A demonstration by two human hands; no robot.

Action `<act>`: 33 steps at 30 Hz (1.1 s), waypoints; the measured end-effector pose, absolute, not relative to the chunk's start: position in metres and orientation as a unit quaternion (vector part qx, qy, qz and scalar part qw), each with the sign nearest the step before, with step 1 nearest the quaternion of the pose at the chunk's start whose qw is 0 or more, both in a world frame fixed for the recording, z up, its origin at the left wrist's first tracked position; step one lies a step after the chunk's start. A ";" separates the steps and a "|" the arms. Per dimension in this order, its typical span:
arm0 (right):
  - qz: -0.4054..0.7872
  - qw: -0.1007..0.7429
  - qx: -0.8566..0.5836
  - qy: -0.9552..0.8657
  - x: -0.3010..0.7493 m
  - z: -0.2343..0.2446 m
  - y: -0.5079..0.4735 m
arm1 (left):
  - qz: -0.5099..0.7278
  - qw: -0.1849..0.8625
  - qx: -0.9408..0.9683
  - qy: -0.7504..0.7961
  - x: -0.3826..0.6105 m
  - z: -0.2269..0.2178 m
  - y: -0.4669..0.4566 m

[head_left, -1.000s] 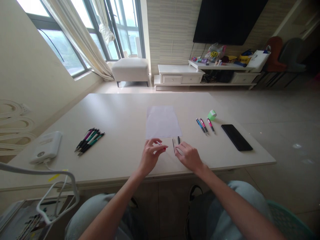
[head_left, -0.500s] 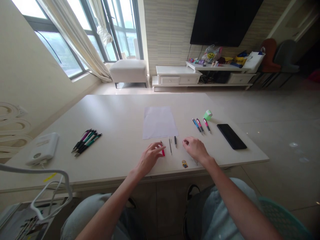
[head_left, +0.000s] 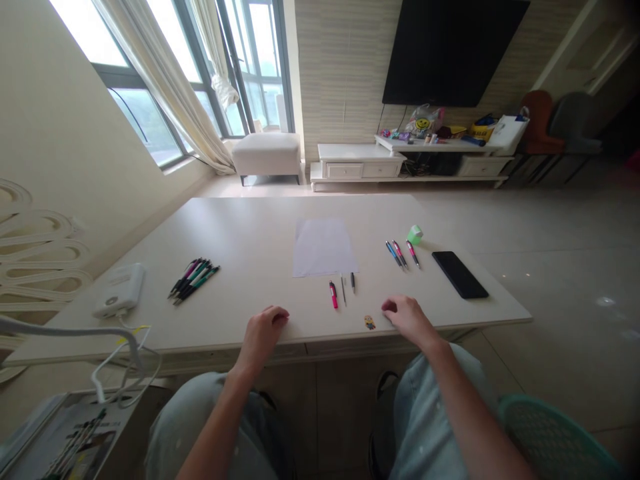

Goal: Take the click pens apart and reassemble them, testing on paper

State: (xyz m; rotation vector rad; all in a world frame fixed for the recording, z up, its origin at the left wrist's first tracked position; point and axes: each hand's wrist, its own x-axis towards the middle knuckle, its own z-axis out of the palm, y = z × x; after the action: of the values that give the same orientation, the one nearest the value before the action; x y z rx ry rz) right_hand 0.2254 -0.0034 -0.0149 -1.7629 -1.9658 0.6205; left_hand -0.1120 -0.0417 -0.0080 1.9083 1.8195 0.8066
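My left hand (head_left: 264, 331) rests curled at the table's near edge, holding nothing. My right hand (head_left: 408, 319) lies curled on the tabletop, also empty, closest to a small cartoon sticker (head_left: 369, 323). Between them, a pink pen part (head_left: 333, 295), a thin metal refill (head_left: 343, 291) and a short dark pen piece (head_left: 353, 283) lie separately below a white paper sheet (head_left: 324, 248). Several assembled pens (head_left: 400, 255) lie to the right, and several more (head_left: 194, 280) lie bunched to the left.
A green tape roll (head_left: 415, 234) and a black phone (head_left: 460, 275) lie on the right of the cream table (head_left: 250, 233). A white power bank (head_left: 119, 291) sits at the left, its cable trailing over the edge. A white wire frame stands at the near-left corner.
Both hands have drawn back toward the near table edge and further apart. The pink pen part has been let go and now lies alone on the table.
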 end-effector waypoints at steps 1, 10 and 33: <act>0.227 0.218 -0.631 -0.709 0.223 -0.015 -0.008 | 0.288 0.200 0.676 0.648 -0.110 -0.007 -0.048; 0.198 0.223 -0.610 -0.735 0.194 -0.015 -0.055 | 0.248 0.224 0.723 0.605 -0.062 -0.010 -0.097; 0.224 0.294 -0.565 -0.738 0.140 -0.040 -0.138 | 0.259 0.277 0.721 0.580 0.005 -0.038 -0.142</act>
State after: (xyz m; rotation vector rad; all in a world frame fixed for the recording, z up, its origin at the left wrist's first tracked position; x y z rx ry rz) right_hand 0.1405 -0.1378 -0.0399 -1.5042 -1.9646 0.5957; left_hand 0.0047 -0.1424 -0.0377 1.9347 1.5583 0.6962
